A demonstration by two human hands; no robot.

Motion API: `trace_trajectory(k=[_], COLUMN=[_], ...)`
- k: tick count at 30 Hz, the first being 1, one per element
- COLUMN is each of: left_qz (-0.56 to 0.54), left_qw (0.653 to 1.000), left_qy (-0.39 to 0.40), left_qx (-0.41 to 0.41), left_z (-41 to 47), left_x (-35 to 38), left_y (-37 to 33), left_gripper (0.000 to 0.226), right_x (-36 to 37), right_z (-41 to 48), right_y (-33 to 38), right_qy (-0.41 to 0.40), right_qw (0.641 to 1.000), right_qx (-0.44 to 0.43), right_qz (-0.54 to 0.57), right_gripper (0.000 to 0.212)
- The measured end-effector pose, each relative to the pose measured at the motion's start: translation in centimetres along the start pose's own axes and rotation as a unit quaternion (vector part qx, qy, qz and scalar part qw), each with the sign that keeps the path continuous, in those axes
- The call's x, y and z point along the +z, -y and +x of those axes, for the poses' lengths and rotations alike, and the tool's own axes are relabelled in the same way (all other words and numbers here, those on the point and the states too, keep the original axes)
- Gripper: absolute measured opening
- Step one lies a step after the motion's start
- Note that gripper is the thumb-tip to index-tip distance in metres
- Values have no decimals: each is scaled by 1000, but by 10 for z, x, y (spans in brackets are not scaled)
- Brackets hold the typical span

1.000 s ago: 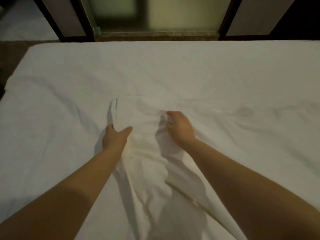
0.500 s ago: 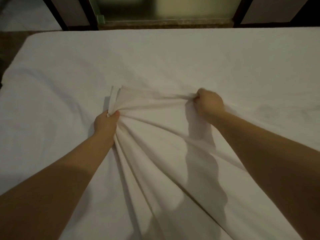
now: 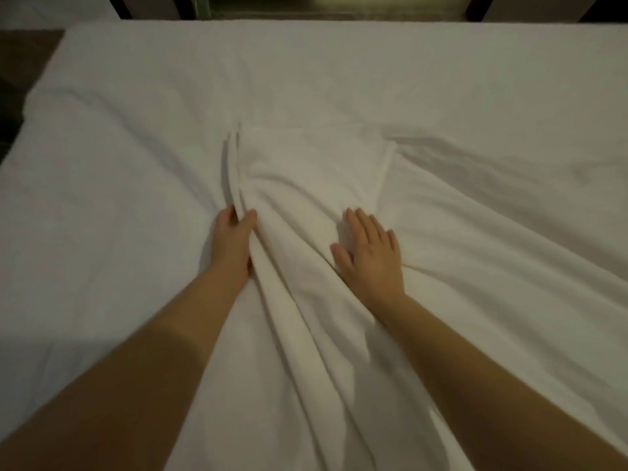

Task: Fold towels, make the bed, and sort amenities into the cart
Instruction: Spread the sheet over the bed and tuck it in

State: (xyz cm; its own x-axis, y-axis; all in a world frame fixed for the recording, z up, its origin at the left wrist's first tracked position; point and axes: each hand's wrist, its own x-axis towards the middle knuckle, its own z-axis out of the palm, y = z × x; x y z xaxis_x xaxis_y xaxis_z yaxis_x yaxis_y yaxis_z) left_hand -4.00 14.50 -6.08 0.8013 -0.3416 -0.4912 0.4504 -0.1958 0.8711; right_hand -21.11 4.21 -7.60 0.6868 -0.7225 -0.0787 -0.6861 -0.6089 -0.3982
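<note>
A bunched white cloth sheet is laid mid-bed on the white mattress, long axis running from near edge toward far edge. Its gathered folds are pinched by the left hand; the right hand is pressed flat, fingers spread, holding nothing. Creases should be smoothed outward while that edge is held taut

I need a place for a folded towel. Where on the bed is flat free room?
Free: the smooth stretch left of the left hand, and the far strip of the bed beyond the bunched sheet. Crowded: the middle, where the right hand presses the folds.
</note>
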Motion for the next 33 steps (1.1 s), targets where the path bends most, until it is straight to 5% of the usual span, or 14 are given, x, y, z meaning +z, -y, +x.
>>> trace_trajectory(k=[8,13,21,33], left_qz=[136,131,100,125], left_qw=[988,988,973,942], left_qy=[54,83,179,247], left_qx=[54,9,-107,-191], left_z=[-146,-223,-324,-450], left_x=[-32,-41,-48,-28], left_y=[84,121,171,220], left_gripper=[75,50,23,10], right_x=[-5,-1,-5,-17], right_z=[-150,-252,-376,-487], right_y=[21,10,-25,-55], right_qy=[10,-3,23,-22], right_qw=[998,1000,990,995], right_qx=[49,-1,95,94], right_qz=[45,-13,-100,-33], right_gripper=[71,53,48,47])
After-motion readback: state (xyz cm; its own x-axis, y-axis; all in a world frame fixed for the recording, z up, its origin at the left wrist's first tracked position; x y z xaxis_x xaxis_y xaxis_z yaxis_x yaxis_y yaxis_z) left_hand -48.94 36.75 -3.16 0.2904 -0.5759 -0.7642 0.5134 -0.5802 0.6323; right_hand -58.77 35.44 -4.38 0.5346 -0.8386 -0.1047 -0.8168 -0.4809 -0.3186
